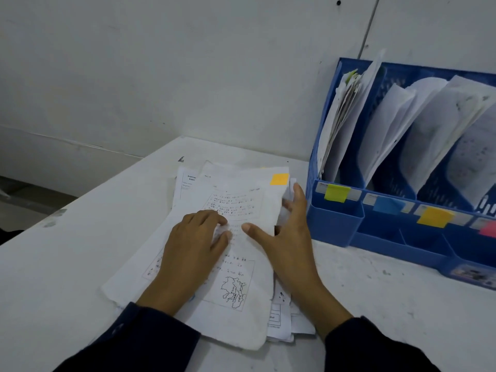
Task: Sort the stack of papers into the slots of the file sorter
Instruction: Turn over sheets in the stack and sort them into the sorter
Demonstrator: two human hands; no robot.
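The stack of papers is lying near the counter front edge. The left hand is pressing it with curled fingers; the right hand is gripping its right edge, thumb on top. The blue file sorter is standing just beside, to the right, against the wall.

One blue plastic file sorter with four visible slots, four coloured sticky tabs on its front, one orange sticky note on one loose stack of white printed papers, two hands.
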